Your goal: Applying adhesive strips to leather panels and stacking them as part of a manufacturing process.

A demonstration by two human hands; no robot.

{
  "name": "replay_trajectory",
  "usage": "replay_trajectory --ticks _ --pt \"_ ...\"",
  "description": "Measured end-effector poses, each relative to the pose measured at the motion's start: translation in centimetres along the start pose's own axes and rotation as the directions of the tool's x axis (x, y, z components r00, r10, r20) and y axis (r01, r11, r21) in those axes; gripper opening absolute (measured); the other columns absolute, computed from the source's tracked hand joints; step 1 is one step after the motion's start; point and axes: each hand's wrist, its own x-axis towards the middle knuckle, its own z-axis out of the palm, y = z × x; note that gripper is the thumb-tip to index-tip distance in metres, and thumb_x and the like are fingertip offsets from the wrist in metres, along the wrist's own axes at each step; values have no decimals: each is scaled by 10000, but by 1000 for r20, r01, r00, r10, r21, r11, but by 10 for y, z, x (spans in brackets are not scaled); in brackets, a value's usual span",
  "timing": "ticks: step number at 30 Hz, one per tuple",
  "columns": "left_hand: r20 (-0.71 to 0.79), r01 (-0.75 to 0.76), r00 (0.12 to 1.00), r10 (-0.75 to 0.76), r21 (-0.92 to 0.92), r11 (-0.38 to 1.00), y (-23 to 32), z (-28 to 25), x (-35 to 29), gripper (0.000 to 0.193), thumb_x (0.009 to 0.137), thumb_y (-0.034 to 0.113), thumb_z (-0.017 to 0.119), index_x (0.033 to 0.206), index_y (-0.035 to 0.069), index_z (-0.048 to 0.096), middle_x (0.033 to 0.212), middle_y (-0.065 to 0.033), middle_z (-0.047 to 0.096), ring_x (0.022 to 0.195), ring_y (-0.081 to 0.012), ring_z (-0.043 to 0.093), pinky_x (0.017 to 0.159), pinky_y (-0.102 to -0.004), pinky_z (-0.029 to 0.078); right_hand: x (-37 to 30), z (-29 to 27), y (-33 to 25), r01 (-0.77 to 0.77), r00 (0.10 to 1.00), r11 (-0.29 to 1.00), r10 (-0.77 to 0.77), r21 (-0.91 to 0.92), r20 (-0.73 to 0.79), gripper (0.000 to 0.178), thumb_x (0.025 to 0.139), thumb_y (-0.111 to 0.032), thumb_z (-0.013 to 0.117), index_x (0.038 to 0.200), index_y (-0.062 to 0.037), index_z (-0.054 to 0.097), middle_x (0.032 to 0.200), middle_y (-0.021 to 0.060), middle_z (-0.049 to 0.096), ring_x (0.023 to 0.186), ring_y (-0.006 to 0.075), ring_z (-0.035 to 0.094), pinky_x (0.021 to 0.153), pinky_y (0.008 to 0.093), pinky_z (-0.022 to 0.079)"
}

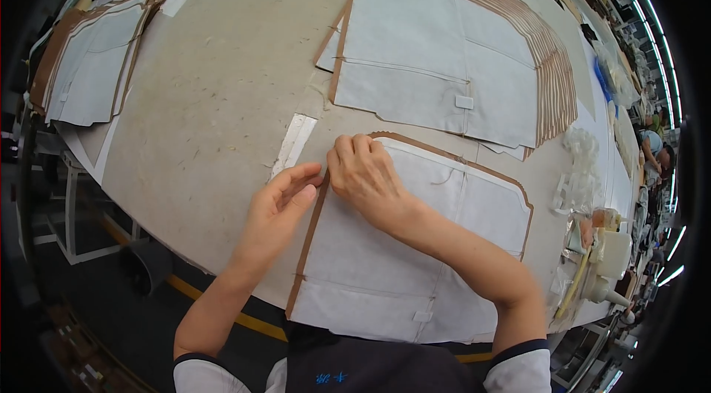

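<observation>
A white panel with brown edging point(392, 245) lies in front of me, its near edge against my dark apron. My right hand point(364, 174) rests at its upper left corner, fingers bent together over the brown border; their tips are partly hidden. Just outside the panel's left edge is my left hand point(275, 204), thumb and fingers partly curled with a gap between them. Its fingertips come close to the brown border, and I see nothing held in it. Beyond the left hand lies a narrow white strip point(295, 145), apart from the panel.
A fanned stack of similar brown-edged panels point(415, 41) lies farther off. Another stack point(92, 63) sits at the table's far left. Clear plastic point(580, 163) and a whitish bottle with a nozzle point(609, 256) stand at right. The table edge point(159, 237) curves along the near left.
</observation>
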Motion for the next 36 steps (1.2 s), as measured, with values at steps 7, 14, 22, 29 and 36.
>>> replay_trajectory --ticks 7,14,22,29,36 --pt "6 302 952 -305 -163 939 28 -3 1 502 984 213 597 1393 -42 458 1322 -127 569 1146 -210 598 992 -341 454 -38 4 19 -208 888 741 416 638 -195 206 739 39 633 934 -19 600 937 106 578 845 291 582 688 394 501" --pt "-2 293 947 -322 423 857 19 -1 53 427 883 232 741 1216 -4 617 941 -24 655 768 -64 562 713 -239 449 -58 2 15 -149 869 651 445 745 -215 243 748 68 650 972 -12 600 963 114 593 864 306 589 716 401 498" --pt "69 8 997 -29 284 959 9 23 51 183 929 124 671 1048 -10 705 925 6 652 835 -62 578 743 -230 463 -45 -1 14 -165 805 582 546 796 -233 267 760 -34 788 966 -16 620 954 115 620 831 291 627 680 374 513" --pt "201 -265 959 201 372 890 12 25 44 157 937 51 636 1056 -30 697 855 -26 642 762 -86 581 701 -242 478 -46 0 18 -91 798 522 548 848 -251 217 787 -58 754 926 -15 594 876 115 602 806 299 603 660 390 493" --pt "175 -351 936 304 477 806 7 29 41 131 928 35 635 1017 -36 699 822 -39 626 721 -97 579 658 -233 471 -50 2 12 -128 797 493 567 861 -207 136 841 -24 695 931 5 598 876 124 630 742 273 642 656 362 518"
